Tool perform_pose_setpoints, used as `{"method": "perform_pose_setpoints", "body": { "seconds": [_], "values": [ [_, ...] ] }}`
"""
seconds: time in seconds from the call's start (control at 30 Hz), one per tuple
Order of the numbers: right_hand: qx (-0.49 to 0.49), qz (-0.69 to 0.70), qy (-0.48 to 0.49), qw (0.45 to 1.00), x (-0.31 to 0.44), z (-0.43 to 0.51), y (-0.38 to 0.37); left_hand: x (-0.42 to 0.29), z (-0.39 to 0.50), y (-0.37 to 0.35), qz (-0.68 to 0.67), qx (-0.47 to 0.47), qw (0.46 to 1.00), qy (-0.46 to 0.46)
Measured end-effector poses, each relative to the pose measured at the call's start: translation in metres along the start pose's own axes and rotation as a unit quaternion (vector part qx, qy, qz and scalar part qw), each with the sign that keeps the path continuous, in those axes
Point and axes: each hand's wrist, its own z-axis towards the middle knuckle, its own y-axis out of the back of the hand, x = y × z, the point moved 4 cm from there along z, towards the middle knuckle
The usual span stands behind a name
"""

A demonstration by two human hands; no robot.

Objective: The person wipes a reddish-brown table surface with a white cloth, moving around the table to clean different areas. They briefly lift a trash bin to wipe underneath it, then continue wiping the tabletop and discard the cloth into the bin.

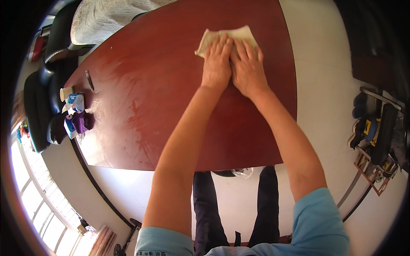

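Observation:
A pale cream cloth point(246, 33) lies spread on the reddish-brown tabletop point(179, 73), close to its far right part. My left hand point(217, 65) presses flat on the cloth's left and middle part, with its fingers pointing away from me. Beside it, my right hand point(249, 68) rests on the cloth's right part. The two hands touch or nearly touch at the thumbs. Both palms face down, and the cloth's far edge shows past the fingertips. Streaks and smears show on the left half of the tabletop.
At the table's left edge are a paper cup point(66, 93), a pen point(89, 81), a blue-and-white tissue pack point(76, 101) and a purple cloth point(80, 122). Black chairs point(36, 108) stand beyond. A rack with shoes point(368, 128) is at the right.

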Motion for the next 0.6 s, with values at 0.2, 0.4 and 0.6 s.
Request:
{"method": "perform_pose_setpoints", "body": {
  "seconds": [0.2, 0.4, 0.6],
  "values": [
    [0.081, 0.02, -0.027, 0.996, 0.045, -0.093, 0.015, -0.04, -0.099, 0.018, -0.002, 0.059, 0.996, 0.062],
    [0.123, 0.048, -0.047, 0.99, 0.075, -0.169, 0.031, -0.076, -0.176, 0.029, -0.01, 0.105, 0.989, 0.101],
    [0.156, 0.064, -0.057, 0.984, 0.098, -0.238, 0.046, -0.111, -0.243, 0.038, -0.016, 0.159, 0.979, 0.125]
  ]
}}
